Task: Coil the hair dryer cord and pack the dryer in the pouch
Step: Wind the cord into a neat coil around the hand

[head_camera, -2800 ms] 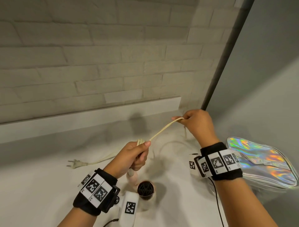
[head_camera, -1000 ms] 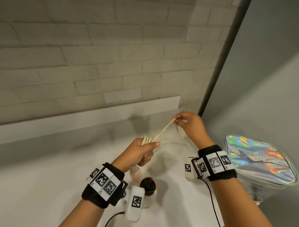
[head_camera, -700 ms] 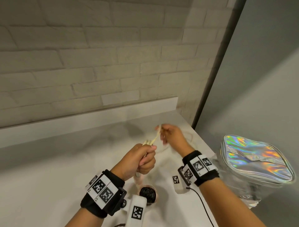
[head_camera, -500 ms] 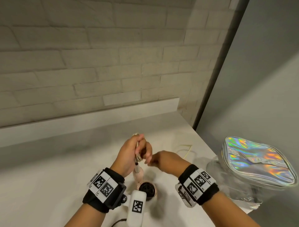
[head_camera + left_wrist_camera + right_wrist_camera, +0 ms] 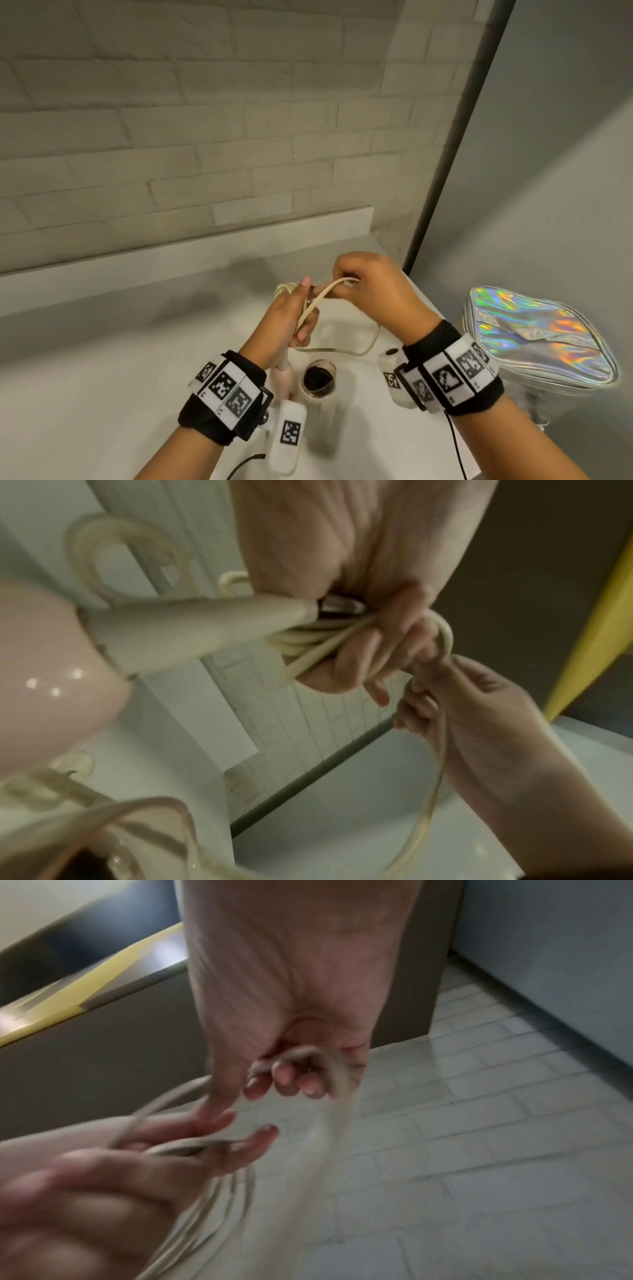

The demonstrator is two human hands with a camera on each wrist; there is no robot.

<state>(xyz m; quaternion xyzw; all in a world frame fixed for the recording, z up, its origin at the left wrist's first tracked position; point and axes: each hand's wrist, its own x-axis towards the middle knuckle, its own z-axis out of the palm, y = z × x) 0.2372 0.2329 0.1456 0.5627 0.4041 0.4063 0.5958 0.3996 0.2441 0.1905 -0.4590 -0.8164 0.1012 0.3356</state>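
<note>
Right now, at the counter:
Left hand: gripping a bundle of gathered cord loops, fingers curled round them, held up above the white counter; the thumb is pointing up beside the loops.
Right hand: pinching a strand of the cord just beside the left hand, fingers curled in on it; the strand is running taut from its fingertips down into the left fist.
Cord, loose part: hanging from the right hand and lying in one open loop on the counter, between the two wrists.
Cord, gathered part: several turns are sticking out above the left fist; in the left wrist view they are lying packed under the curled fingers, next to the cord's pale tapered sleeve.
Hair dryer: pink, hanging below the left hand by its cord end, with its dark round grille facing up; whether it is touching the counter cannot be told.
Pouch: shiny and iridescent, sitting at the right end of the counter, apart from both hands, its zip looking closed.
Wall: pale brick, standing behind the counter.
Right wrist view: blurring, showing the cord looping through the right fingers toward the left hand.
</note>
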